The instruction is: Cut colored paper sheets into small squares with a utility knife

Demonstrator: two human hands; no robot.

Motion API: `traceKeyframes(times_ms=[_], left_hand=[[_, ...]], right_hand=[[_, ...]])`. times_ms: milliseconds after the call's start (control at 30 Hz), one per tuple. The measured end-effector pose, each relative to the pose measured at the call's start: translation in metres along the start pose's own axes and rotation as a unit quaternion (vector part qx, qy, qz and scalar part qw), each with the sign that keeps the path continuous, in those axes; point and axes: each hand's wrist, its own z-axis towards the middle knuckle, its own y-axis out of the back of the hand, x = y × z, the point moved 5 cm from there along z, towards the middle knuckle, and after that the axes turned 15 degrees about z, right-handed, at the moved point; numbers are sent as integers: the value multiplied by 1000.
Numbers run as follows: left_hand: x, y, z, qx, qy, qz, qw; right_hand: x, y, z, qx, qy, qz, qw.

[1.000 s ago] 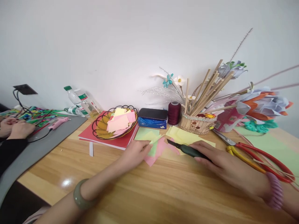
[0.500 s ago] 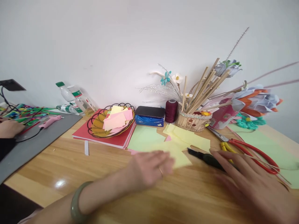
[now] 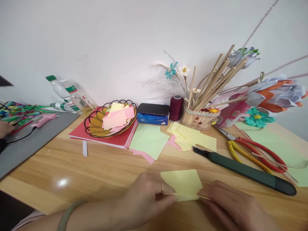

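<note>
A yellow square of paper (image 3: 184, 183) lies on the wooden table, its near edge turned toward me. My left hand (image 3: 156, 194), with a ring on one finger, pinches the left end of that edge. At the right end, my right hand (image 3: 221, 200) has its fingers closed on the same paper. A thin pale strip shows at both sets of fingertips; whether it is a folded edge or a separate piece I cannot tell. Beyond the right hand rests a green-handled cutter knife (image 3: 243, 171). Behind the paper lie light green sheets (image 3: 149, 139) and more yellow sheets (image 3: 199, 139).
Red-handled scissors (image 3: 264, 154) and a yellow-handled tool (image 3: 240, 155) lie at right. Along the wall stand a wicker basket (image 3: 95, 126) of paper pieces, a blue packet (image 3: 152, 118), a maroon thread spool (image 3: 176, 107) and a stick holder (image 3: 199, 118). Another person's hand (image 3: 6, 128) is far left.
My left hand has drawn a yellow paper toward me from the pile. My right hand has left the knife's area and come in to the paper. Both now grip its near edge.
</note>
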Motion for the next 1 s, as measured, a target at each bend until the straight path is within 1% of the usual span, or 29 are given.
traceKeyframes(times_ms=[67, 100, 167, 233, 300, 400, 467, 533, 567, 633, 733, 800, 933, 1000], left_hand=[[8, -3, 0, 17, 107, -43, 993], [12, -4, 0, 16, 147, -57, 987], [17, -4, 2, 7, 190, -66, 979], [20, -5, 4, 9, 199, -57, 978], [21, -7, 5, 10, 183, -38, 982], [18, -7, 6, -16, 129, 17, 991], [15, -7, 6, -33, 90, 54, 994], [14, -6, 5, -38, 71, 62, 995], [15, -6, 5, -37, 76, 55, 995], [20, -5, 6, -23, 113, 34, 993], [26, -7, 7, 30, 177, 9, 984], [27, -9, 9, 51, 194, 3, 980], [27, -9, 10, 49, 211, 5, 976], [29, -9, 10, 58, 228, 0, 972]], right_hand=[[-5, 1, 1, -47, -41, -8, 998], [-8, 1, 0, -67, -64, -12, 996], [-16, -3, 0, -83, -111, -14, 990], [-22, -8, -1, -75, -141, -13, 987], [-25, -11, -1, -68, -156, -21, 985], [-27, -14, 2, -61, -168, -26, 984], [-26, -13, 3, -74, -171, -35, 982], [-26, -13, 3, -88, -165, -47, 981], [-26, -14, 3, -88, -161, -52, 982], [-26, -15, 2, -81, -153, -62, 983], [-27, -17, 0, -76, -151, -72, 983], [-28, -17, 0, -78, -145, -76, 983], [-31, -17, 0, -77, -142, -81, 983], [-32, -17, 0, -76, -144, -81, 983]])
